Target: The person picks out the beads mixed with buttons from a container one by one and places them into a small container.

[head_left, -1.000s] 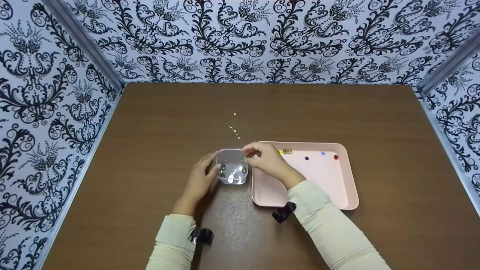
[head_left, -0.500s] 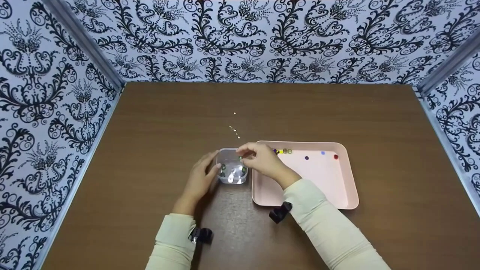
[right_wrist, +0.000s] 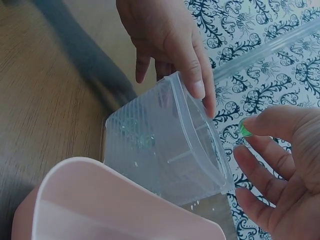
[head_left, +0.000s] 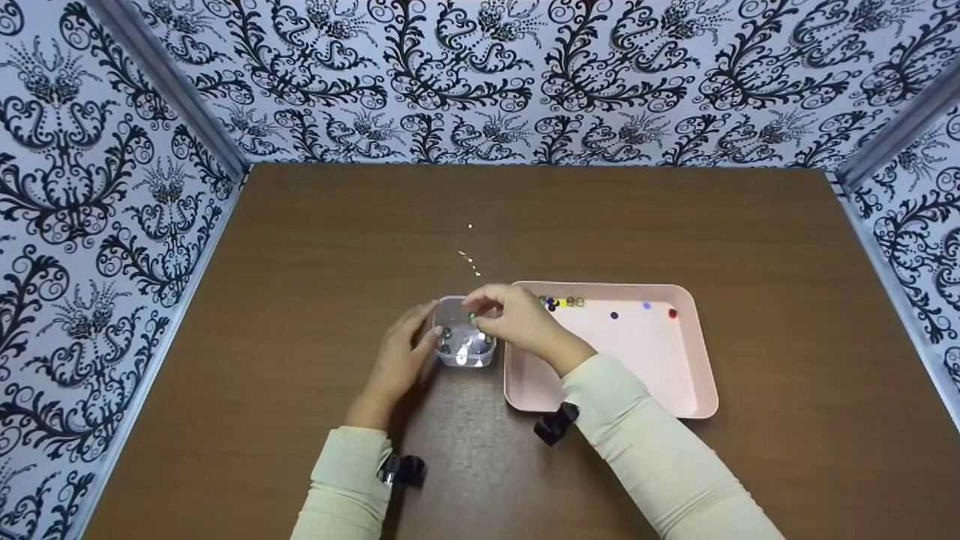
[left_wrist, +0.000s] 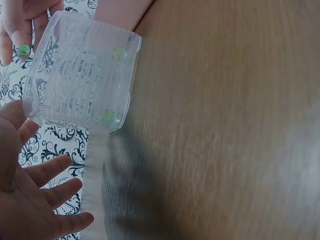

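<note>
My right hand [head_left: 521, 322] pinches a green glass marble [right_wrist: 244, 128] between thumb and fingertip, over the opening of a clear plastic container [head_left: 465, 361]. In the left wrist view the same marble [left_wrist: 23, 50] shows just outside the container's rim line. My left hand [head_left: 399, 358] touches the container's left side, its thumb at the rim and the other fingers spread and fairly straight. Inside the container lie a few greenish marbles [head_left: 447, 334], partly blurred through the wall. To the right stands a pink tray [head_left: 607, 375], partly covered by my right forearm.
Along the tray's back edge lie a yellow marble [head_left: 561, 303] and several greenish and dark ones. A dark marble [head_left: 614, 316], a blue marble [head_left: 646, 306] and a red marble [head_left: 673, 313] lie farther right. Patterned walls [head_left: 480, 82] enclose the brown table [head_left: 337, 225].
My right hand has moved a little left with the green marble, from the container's right rim to over its opening. The left hand and container look unmoved.
</note>
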The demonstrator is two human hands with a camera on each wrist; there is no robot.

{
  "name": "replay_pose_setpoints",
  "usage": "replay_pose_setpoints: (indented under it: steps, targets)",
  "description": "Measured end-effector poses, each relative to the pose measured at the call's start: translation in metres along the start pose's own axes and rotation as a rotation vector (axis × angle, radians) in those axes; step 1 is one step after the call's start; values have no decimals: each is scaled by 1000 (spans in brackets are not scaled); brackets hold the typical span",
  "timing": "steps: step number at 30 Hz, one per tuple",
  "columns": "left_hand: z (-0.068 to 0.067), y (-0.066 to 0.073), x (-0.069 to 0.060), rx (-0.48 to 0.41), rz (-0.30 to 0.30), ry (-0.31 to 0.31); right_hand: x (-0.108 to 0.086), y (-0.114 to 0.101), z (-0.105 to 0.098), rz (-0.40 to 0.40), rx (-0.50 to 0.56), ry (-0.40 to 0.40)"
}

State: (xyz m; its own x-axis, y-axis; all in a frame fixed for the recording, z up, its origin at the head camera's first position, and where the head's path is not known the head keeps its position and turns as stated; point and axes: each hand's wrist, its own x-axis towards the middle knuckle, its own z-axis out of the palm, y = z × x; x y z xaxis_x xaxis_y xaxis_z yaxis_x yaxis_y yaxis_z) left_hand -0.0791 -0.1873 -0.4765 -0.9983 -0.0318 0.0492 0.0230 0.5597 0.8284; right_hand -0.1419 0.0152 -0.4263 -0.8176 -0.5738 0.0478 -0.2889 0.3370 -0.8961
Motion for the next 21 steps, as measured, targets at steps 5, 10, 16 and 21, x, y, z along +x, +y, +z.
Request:
replay_pose_setpoints:
  steps: [5,10,16,21]
  targets:
    - [-1,2,0,-10,-16,-16,1,-1,2,-42,5,-15]
    - [-2,1,-1,6,6,-6,3,-2,4,-51,-18,-37]
    - [-2,2,0,4,16,-4,4,0,6,-39,-48,-51]
    - [-2,1,0,7,31,-1,5,1,7,-47,-95,-57]
